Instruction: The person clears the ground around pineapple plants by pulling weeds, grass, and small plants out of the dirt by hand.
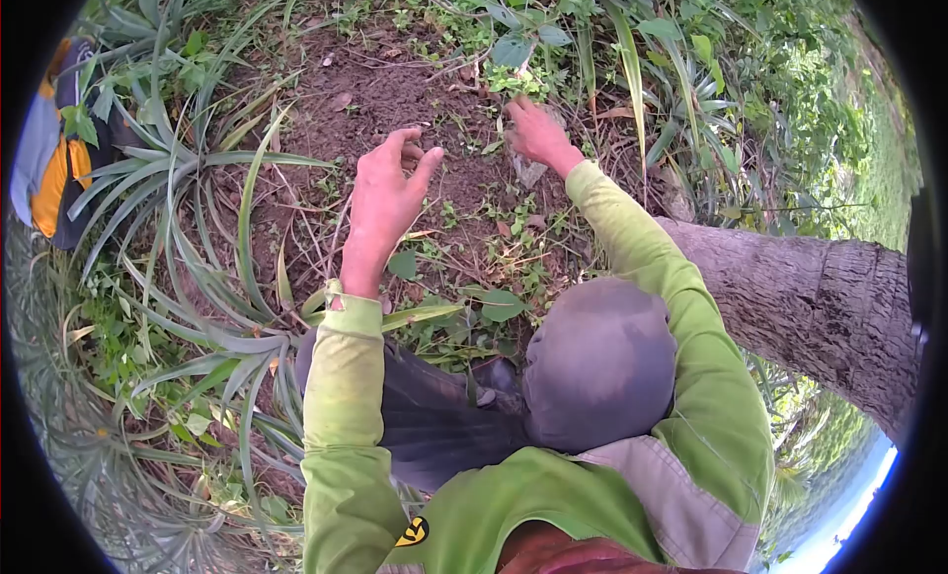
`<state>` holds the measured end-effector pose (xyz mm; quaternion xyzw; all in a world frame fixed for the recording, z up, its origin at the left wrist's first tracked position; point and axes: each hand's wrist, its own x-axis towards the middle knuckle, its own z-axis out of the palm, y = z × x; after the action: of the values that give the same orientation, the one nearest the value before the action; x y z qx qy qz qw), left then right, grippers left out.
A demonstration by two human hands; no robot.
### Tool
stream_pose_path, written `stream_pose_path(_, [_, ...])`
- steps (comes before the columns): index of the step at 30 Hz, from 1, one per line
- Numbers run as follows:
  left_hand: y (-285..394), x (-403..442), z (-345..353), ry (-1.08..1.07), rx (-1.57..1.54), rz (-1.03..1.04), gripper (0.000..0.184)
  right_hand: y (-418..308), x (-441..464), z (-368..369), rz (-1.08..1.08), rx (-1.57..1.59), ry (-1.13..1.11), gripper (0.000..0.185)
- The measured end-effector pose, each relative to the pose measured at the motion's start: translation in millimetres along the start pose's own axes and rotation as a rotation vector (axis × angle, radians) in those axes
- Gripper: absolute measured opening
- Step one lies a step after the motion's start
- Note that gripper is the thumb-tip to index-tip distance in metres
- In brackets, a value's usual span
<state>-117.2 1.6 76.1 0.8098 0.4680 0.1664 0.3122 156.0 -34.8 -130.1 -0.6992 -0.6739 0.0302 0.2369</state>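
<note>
- The small leafy plant (515, 80) is seen at the bare soil's (380, 90) edge, by the right hand's (540, 136) fingertips; whether it is gripped cannot be told.
- The left hand (388, 191) is held above the soil, thumb parted from bent fingers.
- Both hands are flanked by spiky plants (259, 345).
- A tree trunk (805, 286) is seen at right.

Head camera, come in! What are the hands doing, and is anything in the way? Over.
Left hand open, above bare soil. Right hand at small weeds, grip unclear. Spiky leaves beside left sleeve. Over.
</note>
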Motion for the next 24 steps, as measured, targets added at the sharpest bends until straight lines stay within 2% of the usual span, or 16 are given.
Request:
stream_pose_path(1, [0.7,1.0,1.7,0.009,0.0,0.006,0.043,7.0,7.1,4.0,0.004,-0.001,0.0,0.029])
stream_pose_path(3, [2.1,2.1,5.5,0.016,-0.033,0.036,0.044,20.8,25.5,13.4,0.094,-0.247,-0.313,0.029])
stream_pose_path(5, [1.4,1.4,6.8,0.024,-0.066,0.062,0.044,44.5,27.5,36.7,0.074,-0.289,-0.345,0.022])
stream_pose_path(7, [1.3,0.7,6.9,0.021,-0.052,0.072,0.044,50.9,29.7,36.2,-0.114,-0.22,-0.384,0.021])
stream_pose_path(8, [1.0,0.5,6.8,0.022,-0.052,0.072,0.044,51.2,28.4,37.9,-0.114,-0.221,-0.384,0.021])
stream_pose_path(10, [-0.6,1.0,4.6,0.008,-0.026,0.028,0.043,27.9,27.5,23.6,0.151,-0.141,-0.391,0.018])
stream_pose_path(11, [-1.9,1.5,3.4,0.008,-0.022,0.024,0.043,15.7,26.9,16.4,0.149,-0.136,-0.392,0.018])
stream_pose_path(13, [-1.5,3.2,4.2,0.029,-0.041,0.061,0.044,-5.8,25.6,-4.8,0.074,0.189,-0.517,0.017])
stream_pose_path(14, [0.6,3.3,5.8,0.026,-0.044,0.063,0.044,-20.4,27.2,-24.1,0.08,0.174,-0.469,0.023])
stream_pose_path(15, [3.6,4.3,7.3,0.018,-0.058,0.051,0.044,-14.0,33.6,-10.6,0.084,0.171,-0.466,0.023])
stream_pose_path(17, [7.0,6.1,9.0,0.01,-0.066,0.043,0.043,5.7,49.4,31.6,-0.148,0.01,-0.044,0.03])
stream_pose_path(18, [7.3,6.9,10.5,0.009,-0.059,0.053,0.043,2.9,56.1,24.5,-0.137,-0.215,-0.049,0.029])
stream_pose_path(21, [6.2,6.0,12.5,0.002,-0.051,0.06,0.042,18.8,73.9,41.8,-0.117,-0.299,-0.088,0.031])
stream_pose_path(22, [5.1,4.7,11.9,-0.008,-0.029,0.048,0.041,18.7,80.1,49.1,-0.089,-0.347,-0.072,0.022])
stream_pose_path(23, [3.6,4.9,11.5,-0.017,-0.007,0.036,0.041,19.4,89.1,56.2,-0.09,-0.346,-0.072,0.022])
stream_pose_path(24, [2.9,5.6,11.0,-0.018,-0.006,0.034,0.041,16.1,96.4,59.9,-0.096,-0.509,-0.288,0.015])
